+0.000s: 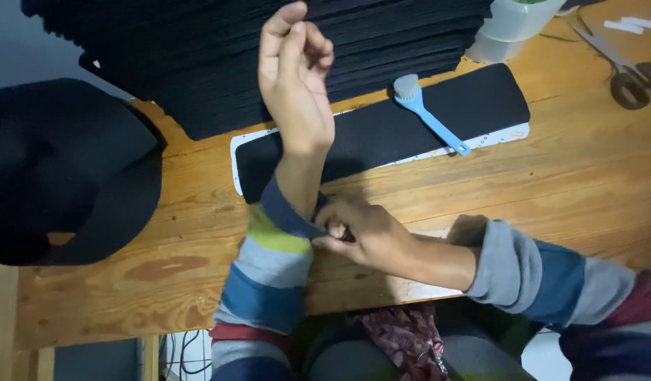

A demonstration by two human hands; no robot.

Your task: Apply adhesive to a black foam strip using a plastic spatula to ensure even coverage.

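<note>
Right hand [360,236] pinches the striped sleeve cuff [290,219] at the left forearm, nearest the body. The knit looks soft, light and stretchy — best gripped at the cuff edge. Left hand [296,77] is raised, fingers loosely curled, holding nothing. Beyond — black pad [360,134], blue brush [428,113], stacked black sheets [198,49].

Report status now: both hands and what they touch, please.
Left hand raised above table, fingers loosely curled, grip empty. Right hand pinching cuff of striped knitted left sleeve. Blue plastic brush lies on long black foam strip, untouched.
</note>
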